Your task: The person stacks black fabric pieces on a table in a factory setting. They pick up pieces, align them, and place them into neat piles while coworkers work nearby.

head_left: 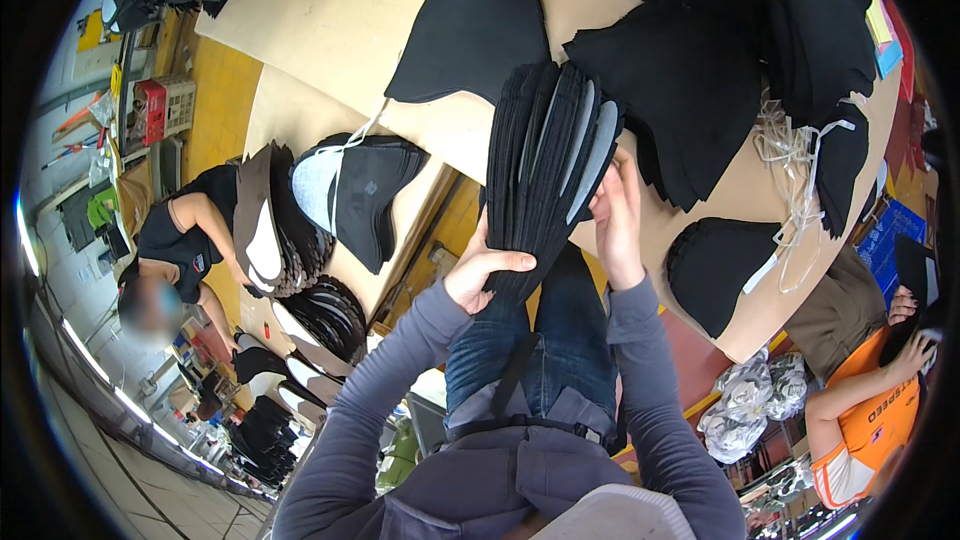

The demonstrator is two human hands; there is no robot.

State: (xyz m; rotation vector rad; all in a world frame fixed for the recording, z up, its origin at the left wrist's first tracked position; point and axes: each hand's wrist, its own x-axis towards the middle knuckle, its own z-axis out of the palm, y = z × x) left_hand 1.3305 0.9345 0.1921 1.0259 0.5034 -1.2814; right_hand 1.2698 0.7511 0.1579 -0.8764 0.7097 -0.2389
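Note:
A thick, fanned stack of black cut fabric pieces, some with light grey faces showing, is held up in front of me over the table edge. My left hand is closed around its lower left side, the thumb lying across the front. On the right side of the stack, my right hand has its fingers bent at the edge of the outermost pieces. Behind the stack, a pile of black curved pieces lies flat on the table. More large black pieces are heaped just right of the stack.
The pale tabletop also bears a tied black bundle, a smaller black pile and clear straps. A person in black handles pieces at left. Another person in orange stands at right, near plastic-wrapped bundles.

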